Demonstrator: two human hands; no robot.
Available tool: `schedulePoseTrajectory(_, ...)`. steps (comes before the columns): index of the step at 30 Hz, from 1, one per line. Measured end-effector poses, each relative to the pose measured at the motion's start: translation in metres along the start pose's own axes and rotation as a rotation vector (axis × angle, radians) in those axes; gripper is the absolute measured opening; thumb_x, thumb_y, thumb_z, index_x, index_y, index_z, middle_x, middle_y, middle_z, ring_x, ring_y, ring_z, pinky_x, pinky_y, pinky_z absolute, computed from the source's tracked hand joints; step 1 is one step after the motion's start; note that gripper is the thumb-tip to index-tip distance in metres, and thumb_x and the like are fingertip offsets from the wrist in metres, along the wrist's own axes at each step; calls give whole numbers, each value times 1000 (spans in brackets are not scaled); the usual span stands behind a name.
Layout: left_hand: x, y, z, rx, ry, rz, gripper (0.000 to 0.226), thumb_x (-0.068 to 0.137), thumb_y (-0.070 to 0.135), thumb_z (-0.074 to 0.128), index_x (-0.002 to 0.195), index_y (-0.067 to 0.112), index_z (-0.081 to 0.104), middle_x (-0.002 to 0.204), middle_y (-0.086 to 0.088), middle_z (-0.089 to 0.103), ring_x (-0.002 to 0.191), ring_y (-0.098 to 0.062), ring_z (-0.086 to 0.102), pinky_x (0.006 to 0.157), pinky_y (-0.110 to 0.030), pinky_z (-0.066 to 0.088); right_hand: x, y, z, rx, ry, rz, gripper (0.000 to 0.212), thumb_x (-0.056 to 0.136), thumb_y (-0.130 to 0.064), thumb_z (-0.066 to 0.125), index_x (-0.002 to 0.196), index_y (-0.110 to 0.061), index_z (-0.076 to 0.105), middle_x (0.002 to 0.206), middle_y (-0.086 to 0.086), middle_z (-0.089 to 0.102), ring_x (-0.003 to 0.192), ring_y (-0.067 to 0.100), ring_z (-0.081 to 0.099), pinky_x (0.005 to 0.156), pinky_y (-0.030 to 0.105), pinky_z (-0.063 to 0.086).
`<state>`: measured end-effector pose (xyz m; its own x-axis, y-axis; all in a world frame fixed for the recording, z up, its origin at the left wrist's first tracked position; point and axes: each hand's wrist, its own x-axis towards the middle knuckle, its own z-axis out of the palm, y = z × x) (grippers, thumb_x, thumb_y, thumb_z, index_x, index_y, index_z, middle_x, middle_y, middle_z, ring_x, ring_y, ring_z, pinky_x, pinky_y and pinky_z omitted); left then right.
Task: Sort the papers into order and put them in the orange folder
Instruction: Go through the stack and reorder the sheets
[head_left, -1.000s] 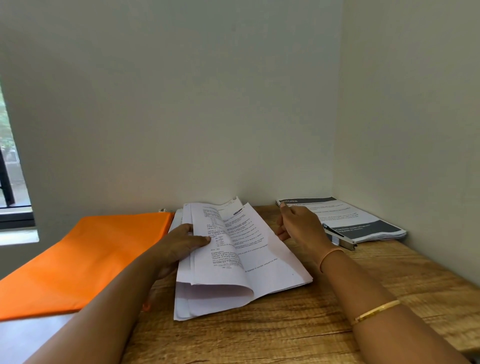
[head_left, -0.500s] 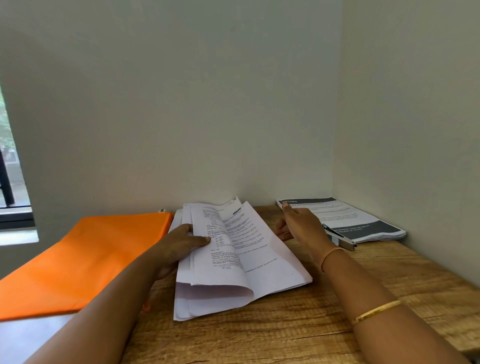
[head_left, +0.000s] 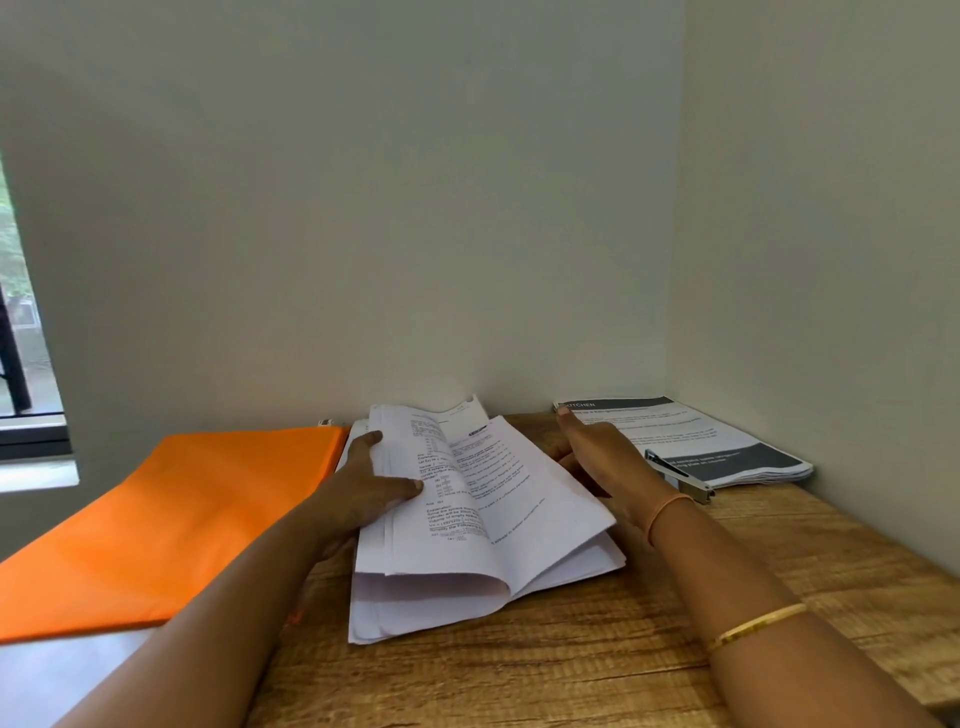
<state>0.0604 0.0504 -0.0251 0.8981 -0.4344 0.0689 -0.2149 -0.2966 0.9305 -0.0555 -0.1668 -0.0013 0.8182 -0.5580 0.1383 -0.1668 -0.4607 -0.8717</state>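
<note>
Two hands in view: left hand (head_left: 363, 493) and right hand (head_left: 602, 457), both reaching forward over the wooden table (head_left: 519, 675).
Left hand state: closed around the left edge of the papers (head_left: 483, 525); the thumb presses on the top printed page and the fingers wrap the turned-back sheets.
Right hand state: fingers straight and extended, nothing gripped; its lower part is hidden behind the right edge of the papers. The index fingertip is at the near corner of the printed stack (head_left: 727, 447); I cannot tell whether it touches.
Papers: centre of the table, several upper sheets bent over to the left in a loose curl, lower sheets flat.
Orange folder (head_left: 171, 519): flat, closed, just left of the papers, overhanging the table's left edge.
Printed stack: far right corner against the wall, dark header band reading KITCHEN.
Stapler (head_left: 680, 475): lying on the near edge of the printed stack.
Right forearm: a gold bangle (head_left: 753, 626).
</note>
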Motion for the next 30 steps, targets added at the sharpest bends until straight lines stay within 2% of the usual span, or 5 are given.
schedulePoseTrajectory(4, -5, 5, 5, 214, 50, 188, 61, 87, 19, 66, 139, 26, 35, 131, 1, 44, 98, -10, 47, 64, -12, 40, -10, -7, 3, 195, -130, -186, 50, 98, -49, 35, 95, -13, 69, 89, 2, 70, 83, 15, 64, 65, 19, 46)
schedulePoseTrajectory(11, -10, 6, 5, 322, 122, 375, 82, 85, 31, 68, 148, 29, 16, 153, 0, 26, 133, -24, 36, 99, -31, 35, -26, -9, 21, 278, -528, -296, 51, 96, -51, 29, 110, -19, 66, 124, -2, 63, 117, 7, 57, 109, 29, 35)
schedulePoseTrajectory(17, -6, 6, 6, 275, 137, 373, 33, 99, 12, 41, 122, 23, 61, 134, -3, 51, 114, -16, 47, 94, -22, 37, -32, -12, 26, 147, -629, -302, 62, 85, -61, 26, 116, -23, 64, 130, -9, 58, 120, -2, 51, 116, 29, 21)
schedulePoseTrajectory(26, -2, 2, 1, 173, 154, 359, 34, 100, 11, 34, 104, 17, 67, 116, 0, 57, 106, -15, 50, 84, -22, 37, -9, -1, 11, -135, 26, -192, 33, 98, -29, 41, 98, -4, 63, 100, 14, 65, 97, 27, 58, 71, 28, 38)
schedulePoseTrajectory(30, -3, 2, 2, 191, 165, 331, 34, 99, 14, 36, 110, 16, 68, 118, 1, 56, 106, -15, 49, 88, -26, 35, 4, 12, 3, -240, 50, -43, 22, 90, -13, 46, 102, -5, 61, 100, 11, 62, 98, 27, 56, 84, 37, 46)
